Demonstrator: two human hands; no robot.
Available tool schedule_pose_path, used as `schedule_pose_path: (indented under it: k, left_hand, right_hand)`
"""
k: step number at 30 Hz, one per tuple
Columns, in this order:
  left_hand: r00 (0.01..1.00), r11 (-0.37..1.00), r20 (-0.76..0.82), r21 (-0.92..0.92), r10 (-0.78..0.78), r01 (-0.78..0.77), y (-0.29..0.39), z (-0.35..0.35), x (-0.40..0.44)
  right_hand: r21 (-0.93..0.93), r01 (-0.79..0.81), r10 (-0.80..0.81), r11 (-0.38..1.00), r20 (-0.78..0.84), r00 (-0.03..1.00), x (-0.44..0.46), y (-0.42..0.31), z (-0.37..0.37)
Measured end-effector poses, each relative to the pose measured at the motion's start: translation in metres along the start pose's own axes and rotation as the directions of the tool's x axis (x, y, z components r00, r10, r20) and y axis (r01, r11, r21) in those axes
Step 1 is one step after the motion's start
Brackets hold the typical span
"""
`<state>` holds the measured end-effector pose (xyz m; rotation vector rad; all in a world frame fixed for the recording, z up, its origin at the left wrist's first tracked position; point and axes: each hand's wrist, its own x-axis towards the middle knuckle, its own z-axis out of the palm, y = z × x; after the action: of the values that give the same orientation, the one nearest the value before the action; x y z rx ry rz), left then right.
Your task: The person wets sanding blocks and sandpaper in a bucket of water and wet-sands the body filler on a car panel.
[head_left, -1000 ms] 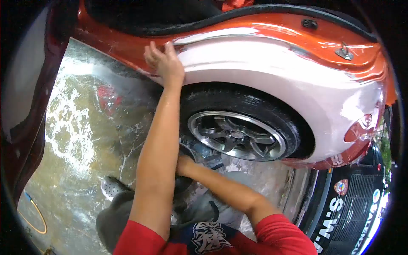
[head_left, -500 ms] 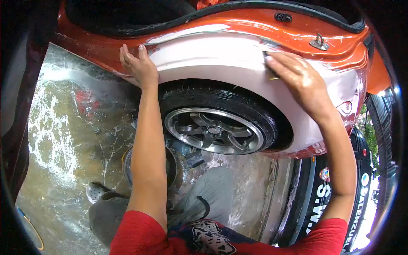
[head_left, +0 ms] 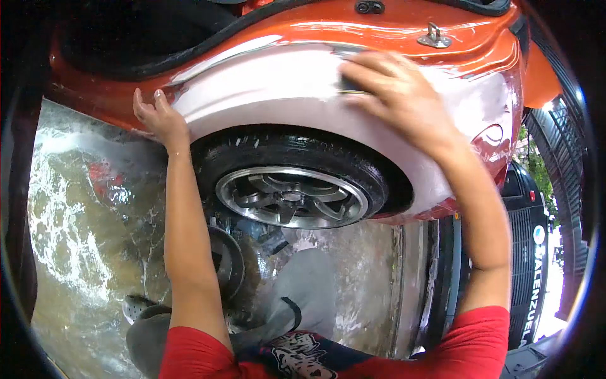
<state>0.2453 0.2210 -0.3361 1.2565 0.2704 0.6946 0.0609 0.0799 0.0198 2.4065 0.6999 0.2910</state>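
A car's rear wheel arch panel (head_left: 265,82), whitish and wet-looking against the orange body, curves over the tyre. At the panel's front end my left hand (head_left: 163,120) rests on the bodywork with its fingers stretched out and holding nothing. My right hand (head_left: 404,98) lies over the upper middle of the arch, fingers closed on a dark sanding block (head_left: 345,85). Most of the block is hidden under the fingers, and the hand is slightly blurred. Below the arch is a black tyre (head_left: 265,145) with a silver spoked rim (head_left: 293,222).
A round black tub (head_left: 235,265) stands on the wet floor (head_left: 82,234), beside my left forearm. My grey-clad knee (head_left: 309,284) is close below the wheel. A metal door striker (head_left: 434,39) juts from the orange frame. Behind on the right stands a dark vehicle (head_left: 527,252) with white lettering.
My right hand has slid the sanding block forward along the arch, leftward in view. The left hand stays at the panel's front end. The whole view has shifted somewhat.
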Motion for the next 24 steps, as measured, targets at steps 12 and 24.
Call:
schedule_pose_path:
  k: [12, 24]
  left_hand:
    - [1.0, 0.999, 0.02, 0.037, 0.011, -0.012, 0.0, 0.003, 0.003]
    - [1.0, 0.998, 0.02, 0.069, -0.012, 0.011, 0.003, 0.0, 0.004]
  right_hand:
    - [0.015, 0.077, -0.078, 0.997, 0.012, 0.997, 0.008, 0.005, 0.002]
    - [-0.027, -0.024, 0.024, 0.999, 0.027, 0.999, -0.015, 0.015, -0.021]
